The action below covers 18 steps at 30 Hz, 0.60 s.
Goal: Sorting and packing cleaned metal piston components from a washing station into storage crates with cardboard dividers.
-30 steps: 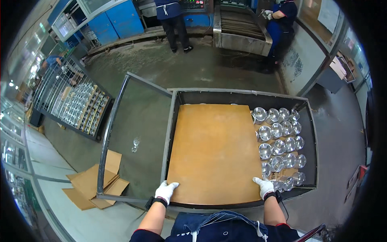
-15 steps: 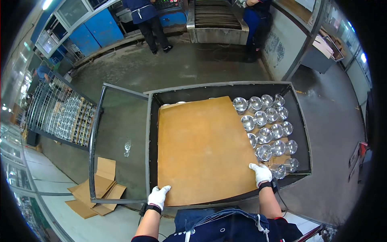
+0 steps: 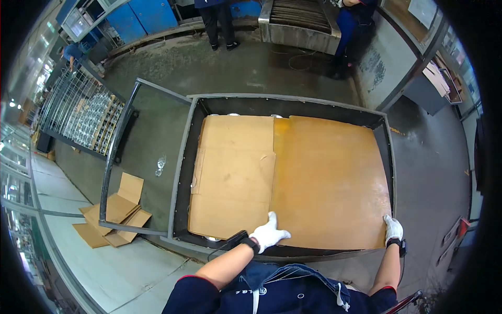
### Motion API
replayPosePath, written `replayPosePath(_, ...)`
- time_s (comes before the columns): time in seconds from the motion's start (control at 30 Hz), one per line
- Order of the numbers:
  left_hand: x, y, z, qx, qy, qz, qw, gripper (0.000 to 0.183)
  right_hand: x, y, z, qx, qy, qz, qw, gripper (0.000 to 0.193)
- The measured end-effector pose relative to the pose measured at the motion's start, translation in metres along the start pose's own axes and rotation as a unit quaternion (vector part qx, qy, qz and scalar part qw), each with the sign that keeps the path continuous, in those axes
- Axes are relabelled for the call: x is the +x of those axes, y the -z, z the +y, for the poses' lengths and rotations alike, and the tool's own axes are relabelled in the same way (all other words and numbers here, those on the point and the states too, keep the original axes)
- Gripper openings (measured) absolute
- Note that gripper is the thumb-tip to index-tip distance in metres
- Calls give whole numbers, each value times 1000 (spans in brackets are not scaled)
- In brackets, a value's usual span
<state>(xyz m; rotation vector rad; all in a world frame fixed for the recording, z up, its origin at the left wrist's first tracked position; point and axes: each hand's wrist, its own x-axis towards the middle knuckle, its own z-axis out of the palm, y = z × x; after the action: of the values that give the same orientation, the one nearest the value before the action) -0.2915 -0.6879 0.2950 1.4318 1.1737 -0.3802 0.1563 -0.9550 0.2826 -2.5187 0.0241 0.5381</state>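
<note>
A large smooth brown sheet [image 3: 332, 180] lies over the right part of a dark-walled cart [image 3: 180, 172]. My right hand [image 3: 393, 228], in a white glove, holds the sheet at its near right corner, with part of the fingers hidden. At the near left corner of that sheet is my gloved left hand [image 3: 268, 233], fingers spread, touching the sheet and the cardboard beside it. Lighter flat cardboard [image 3: 232, 178] covers the cart's left part. A few rims of clear glassware [image 3: 213, 239] peek out at the cardboard's edges.
A metal frame gate [image 3: 111, 157] swings out from the cart's left side. Folded cardboard [image 3: 117, 212] and a clear glass piece [image 3: 160, 165] lie on the floor there. Beyond stands a wire cage trolley [image 3: 83, 115] of glassware. Other people stand near a slatted conveyor [image 3: 298, 26].
The brown sheet has moved right, covering the rows of glassware and exposing the lighter cardboard on the left. Both hands have shifted right with it; my left hand's fingers are now spread.
</note>
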Motion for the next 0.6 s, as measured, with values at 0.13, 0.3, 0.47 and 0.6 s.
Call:
replayPosePath(0.13, 34, -42, 20, -43, -17, -78, 996, 124, 36, 18, 21, -103, 16, -5, 994, 74)
replayPosePath(0.3, 70, -99, -14, 104, -12, -20, 994, 128, 65, -3, 75, -141, 48, -67, 986, 80)
replayPosePath(0.47, 89, -94, 2, 117, -2, -243, 963, 99, 60, -23, 84, -173, -66, -87, 979, 77)
replayPosePath(0.6, 60, -109, 17, 154, -61, -289, 943, 81, -10, -68, 36, -43, 48, -152, 986, 74)
